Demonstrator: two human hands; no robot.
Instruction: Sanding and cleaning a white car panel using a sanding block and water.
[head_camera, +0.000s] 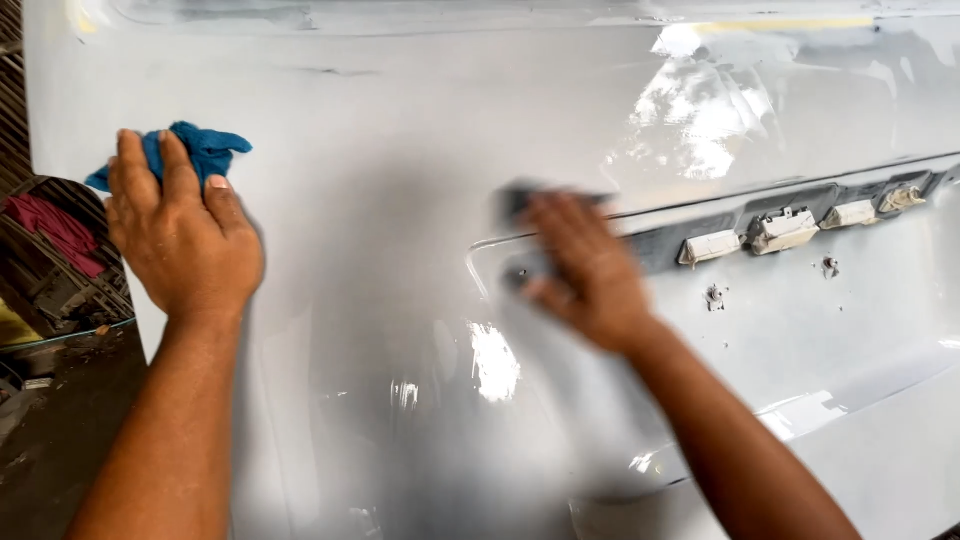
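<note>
The white car body panel (400, 150) lies broad and smooth between the two hands: the stretch from the left hand (180, 235) on its blue cloth (205, 148) across to the right hand (585, 270) carries nothing raised. Right of the right hand, a row of white plastic clips (780, 230) stands up along the recess edge, with two small screw studs (715, 296) just below. The lower panel is bare. Past the left edge lies cluttered floor (60, 420).
</note>
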